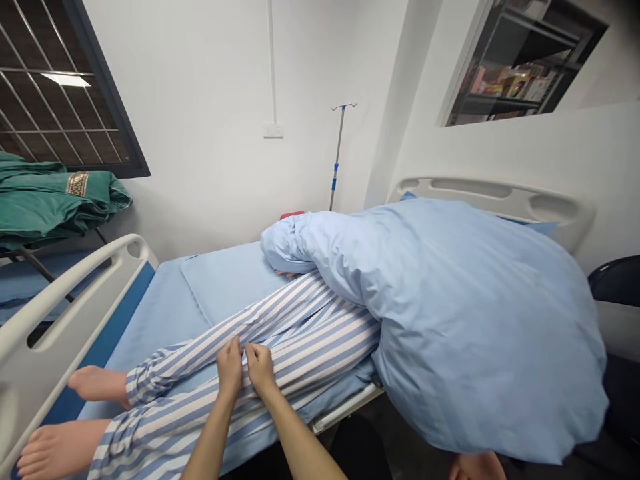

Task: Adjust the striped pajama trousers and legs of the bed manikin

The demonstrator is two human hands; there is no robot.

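My left hand is closed in a fist over the blue-and-white striped trousers, around the knee of the nearer leg. Close beside it, my right hand is closed too, its fingertips turned down into the cloth. Both seem to pinch the trouser fabric, though the fingertips are mostly hidden. The trousers are on a figure lying on its back, with bare, mannequin-like feet toward the left. A light blue quilt is bunched over the upper body, hiding head and torso.
The bed has a pale footboard at left and a headboard at right. An IV pole stands behind it. Folded green cloth lies at far left. Something skin-coloured shows below the quilt's near edge.
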